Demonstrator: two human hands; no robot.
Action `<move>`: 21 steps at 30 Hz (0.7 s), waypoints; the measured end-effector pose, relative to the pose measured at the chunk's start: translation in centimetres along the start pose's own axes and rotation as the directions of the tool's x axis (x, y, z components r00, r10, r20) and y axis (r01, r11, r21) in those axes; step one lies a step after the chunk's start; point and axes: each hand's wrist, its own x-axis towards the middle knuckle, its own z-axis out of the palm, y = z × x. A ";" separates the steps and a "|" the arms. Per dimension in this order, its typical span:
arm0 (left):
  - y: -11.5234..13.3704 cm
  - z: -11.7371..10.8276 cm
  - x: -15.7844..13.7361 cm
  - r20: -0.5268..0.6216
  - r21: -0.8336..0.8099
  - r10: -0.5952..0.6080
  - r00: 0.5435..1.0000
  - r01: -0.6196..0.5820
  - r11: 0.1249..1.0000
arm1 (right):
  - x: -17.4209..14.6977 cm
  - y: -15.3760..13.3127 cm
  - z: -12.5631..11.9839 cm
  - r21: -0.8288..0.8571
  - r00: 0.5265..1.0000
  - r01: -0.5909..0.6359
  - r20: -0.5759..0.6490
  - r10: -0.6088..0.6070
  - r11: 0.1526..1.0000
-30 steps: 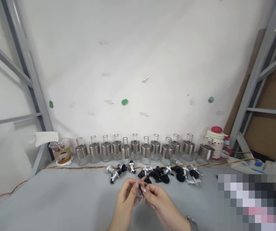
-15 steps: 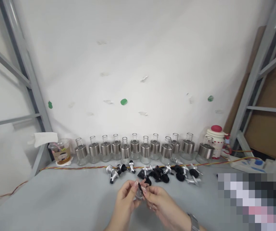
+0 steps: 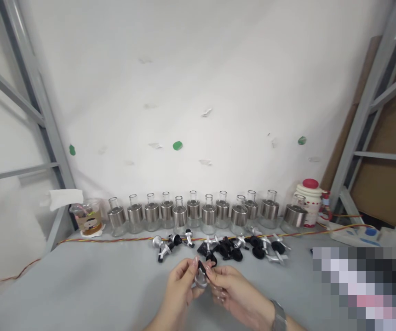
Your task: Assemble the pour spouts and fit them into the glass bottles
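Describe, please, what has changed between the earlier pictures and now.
The right hand has shifted slightly rightward, away from the left hand, so more of the small black and silvery part held between them shows. Nothing was let go; the bottles and loose spouts stayed put.

Held piece (image 3: 200, 278) — partly hidden

Left hand (image 3: 181, 284) and right hand (image 3: 228, 284) pinch a small black-and-silver part (image 3: 201, 278) (partly hidden by fingers) above grey table (image 3: 97, 285). Beyond: scattered fittings (image 3: 224, 249), twisted wire (image 3: 115, 240), row of metal-collared glass bottles (image 3: 180, 214); plastic cup (image 3: 89, 220) at left.
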 end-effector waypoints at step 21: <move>1.6 1.4 -1.1 -0.029 -0.005 -0.075 0.997 0.075 0.997 | 0.4 0.0 -0.3 -0.174 0.995 0.101 0.025 -0.098 0.980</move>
